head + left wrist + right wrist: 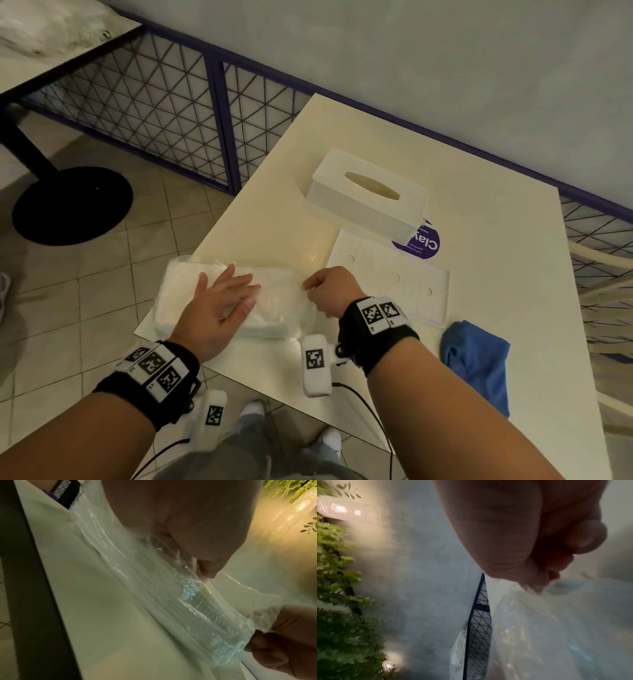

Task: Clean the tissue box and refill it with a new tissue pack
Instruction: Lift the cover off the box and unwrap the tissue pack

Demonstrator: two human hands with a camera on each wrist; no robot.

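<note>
A new tissue pack in clear plastic wrap lies at the near left corner of the cream table. My left hand lies flat on top of it with straight fingers, pressing it down. My right hand pinches the plastic wrap at the pack's right end, fingers curled; the right wrist view shows the same pinched wrap. The white tissue box cover with its oval slot stands farther back. Its flat white base panel lies on the table between the cover and my right hand.
A crumpled blue cloth lies at the table's near right. A purple round sticker shows beside the box cover. A wire mesh fence and a grey wall run behind; a black table pedestal stands on the tiled floor at left.
</note>
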